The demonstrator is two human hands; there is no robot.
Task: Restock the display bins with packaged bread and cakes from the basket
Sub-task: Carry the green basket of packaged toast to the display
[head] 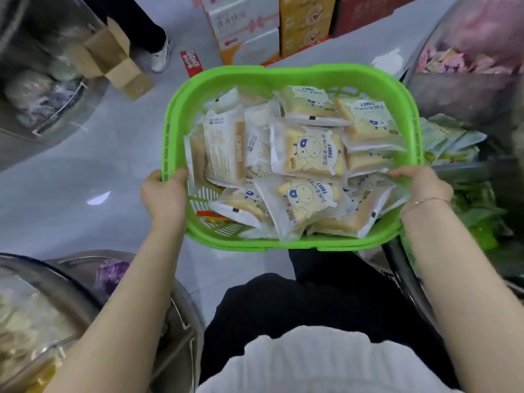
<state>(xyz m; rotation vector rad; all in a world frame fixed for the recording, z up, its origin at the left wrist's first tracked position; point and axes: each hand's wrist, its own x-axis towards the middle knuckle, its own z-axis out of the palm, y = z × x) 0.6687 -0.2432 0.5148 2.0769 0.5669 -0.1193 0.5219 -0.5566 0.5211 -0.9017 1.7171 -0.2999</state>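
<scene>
Many packaged toast slices (307, 151), each in a clear wrapper printed with a blue-and-white cow, are lying jumbled in a green plastic basket (283, 76) that is being held up over the grey floor (71, 177) in the middle of the scene. The left hand (164, 198) is gripping the basket's left rim, thumb hooked over the edge and the fingers hidden beneath it. The right hand (422, 184) is gripping the right rim, its fingers curled over the edge and touching a wrapper; a thin bracelet (432, 200) is sitting on that wrist. On the right, just beside the basket, a bin of green-wrapped packets (442, 137) is showing, and above it a clear curved bin with pink packets (476, 43). At the near left a round clear display bin (42, 316) is holding pale wrapped goods. At the far left an open cardboard box (113, 58) is resting against another clear bin. Stacked printed cartons (272, 26) are standing on the floor at the far side, with someone's white shoe (161, 56) close to them.
</scene>
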